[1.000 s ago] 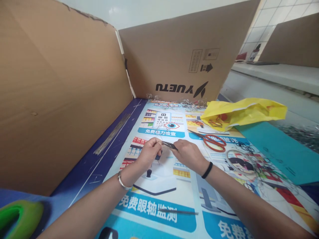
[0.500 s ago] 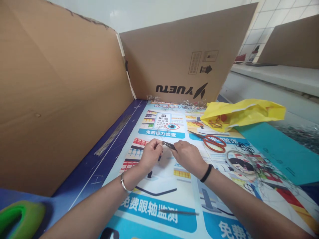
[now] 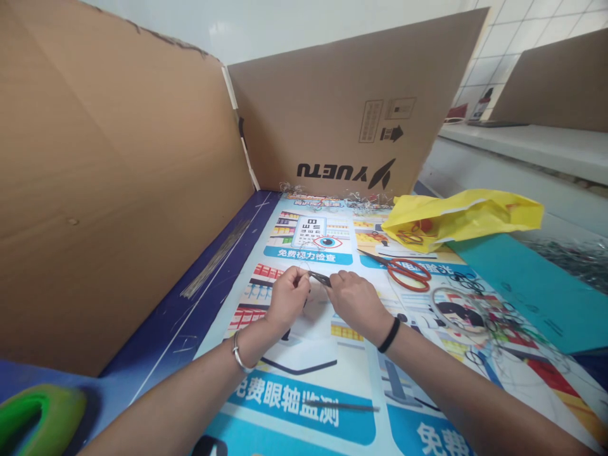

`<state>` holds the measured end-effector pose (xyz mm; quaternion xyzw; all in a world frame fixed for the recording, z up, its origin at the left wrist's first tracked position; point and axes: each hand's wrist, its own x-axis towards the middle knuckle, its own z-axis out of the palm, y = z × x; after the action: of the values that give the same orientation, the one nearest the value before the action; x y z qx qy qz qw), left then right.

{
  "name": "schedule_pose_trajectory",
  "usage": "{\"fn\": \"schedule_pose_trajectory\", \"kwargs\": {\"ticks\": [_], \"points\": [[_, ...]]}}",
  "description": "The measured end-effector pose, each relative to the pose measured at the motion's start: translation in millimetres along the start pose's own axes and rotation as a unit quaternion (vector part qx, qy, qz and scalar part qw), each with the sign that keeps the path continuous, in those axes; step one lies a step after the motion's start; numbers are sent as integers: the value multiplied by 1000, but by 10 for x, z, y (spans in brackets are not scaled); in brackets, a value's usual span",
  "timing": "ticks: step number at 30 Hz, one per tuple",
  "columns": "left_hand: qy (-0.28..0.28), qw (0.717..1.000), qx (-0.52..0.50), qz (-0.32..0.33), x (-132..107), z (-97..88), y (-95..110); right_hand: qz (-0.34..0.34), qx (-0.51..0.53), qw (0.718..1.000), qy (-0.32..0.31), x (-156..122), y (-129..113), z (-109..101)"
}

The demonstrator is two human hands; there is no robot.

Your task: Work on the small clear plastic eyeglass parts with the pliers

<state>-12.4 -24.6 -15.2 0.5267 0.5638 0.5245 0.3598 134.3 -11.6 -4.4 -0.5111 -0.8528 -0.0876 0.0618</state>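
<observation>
My right hand [image 3: 358,303] is closed around a pair of dark pliers [image 3: 320,278], whose narrow jaws point left. The jaw tips meet the fingertips of my left hand [image 3: 287,296], which is closed in a pinch. A thin wire seems to be between those fingers, with a faint curl rising above them, though most of it is hidden. Both hands are just above the printed poster [image 3: 304,348]. To the right of the pliers, orange-handled scissors [image 3: 412,278] lie with their blades toward the upper left.
A bundle of straight wires [image 3: 216,259] lies along the left. Cardboard panels [image 3: 332,120] stand behind and at left. At right are a yellow bag [image 3: 468,215], a teal sheet [image 3: 536,291] and a clear tape roll [image 3: 460,310]. Green tape [image 3: 61,405] sits lower left.
My right hand and the pliers have shifted slightly to the left, closer to my left hand. My left hand stays nearly in place, still pinching.
</observation>
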Motion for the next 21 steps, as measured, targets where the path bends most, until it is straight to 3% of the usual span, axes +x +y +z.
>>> {"fn": "schedule_pose_trajectory", "kwargs": {"ticks": [21], "points": [[-18, 999, -11, -24, 3, 4, 17, 21, 56, 997, -45, 31, 41, -35]]}}
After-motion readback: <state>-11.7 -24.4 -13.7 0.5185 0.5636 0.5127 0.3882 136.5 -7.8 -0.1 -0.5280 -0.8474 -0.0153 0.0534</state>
